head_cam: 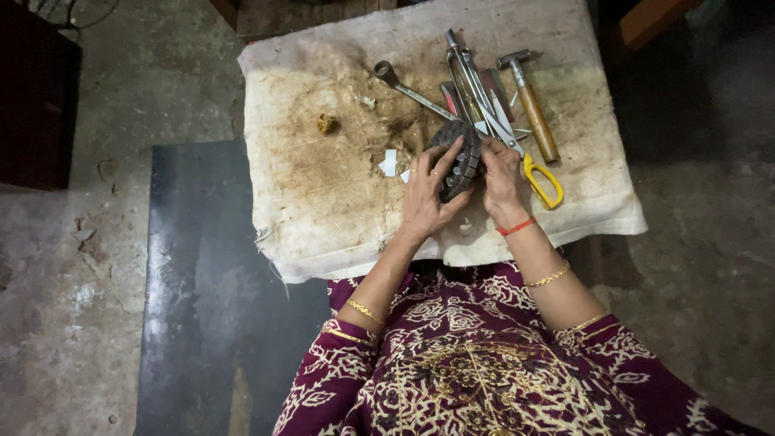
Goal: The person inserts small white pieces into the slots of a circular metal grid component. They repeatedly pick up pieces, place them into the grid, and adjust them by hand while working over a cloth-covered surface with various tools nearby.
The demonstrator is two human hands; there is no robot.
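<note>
So the dark ribbed sole (460, 157) sits pretty much dead centre of the cloth (323, 202), tipped up on edge and pinched between both hands. The left hand (426, 190) wraps it from 8 o'clock, fingers curled over the top edge, thumb underneath. The right hand (499, 173) clamps it from 3 o'clock. Both are closed on it, probably so it stays steady at an angle the person can look down on.

Fanning out from there, the tools lie bunched at 12 to 2 o'clock, close enough to grab: a spanner (408, 89) pointing to 10, long metal pliers (468, 81), a hammer (531, 105) with a wooden handle, and scissors (533, 169) with yellow loops just beside the right wrist. At 9 o'clock lie a couple of white scraps (390, 163), and further out a yellowish lump (326, 123).

The cloth is stained brown, draped over a low block, with a dark slab (194, 282) at 7 o'clock on the floor (81, 242).
</note>
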